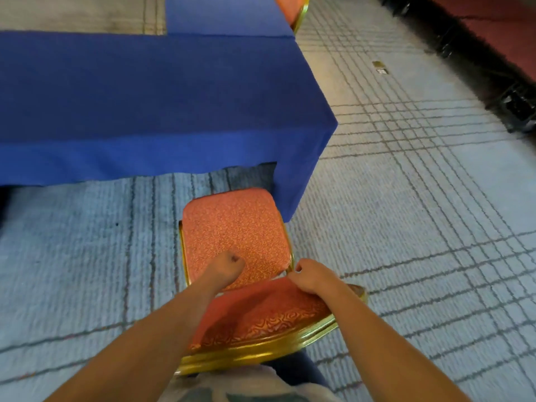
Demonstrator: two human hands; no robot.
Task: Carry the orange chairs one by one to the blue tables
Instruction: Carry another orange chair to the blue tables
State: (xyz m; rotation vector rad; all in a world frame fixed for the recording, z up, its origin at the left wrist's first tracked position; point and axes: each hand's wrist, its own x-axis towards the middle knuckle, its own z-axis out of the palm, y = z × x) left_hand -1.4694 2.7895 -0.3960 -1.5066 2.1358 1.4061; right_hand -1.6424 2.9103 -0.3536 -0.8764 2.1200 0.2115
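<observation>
A blue table [162, 91], draped in cloth to near the floor, is filling the view from nine o'clock to twelve o'clock, and its near corner is hanging down just beside the front right edge of the orange chair [236, 236]. A second blue table [226, 15] is butting against it at twelve o'clock, and another orange chair [291, 8] with a gold frame is peeking out past that table's right end. Pale carpet [420, 184] crossed with dark grid lines is spreading out toward three o'clock, and a dark stage edge [478, 62] is running along the one to two o'clock corner. The carried chair is sitting at the centre, toward six o'clock, seat facing the table and backrest nearest the person. The left hand [227, 266] is reaching over the backrest, curled into a fist above the seat; whether it is gripping anything cannot be told. The right hand [314, 278] is closing on the upper right corner of the backrest, fingers wrapped over the fabric. Both forearms are stretching forward and down.
</observation>
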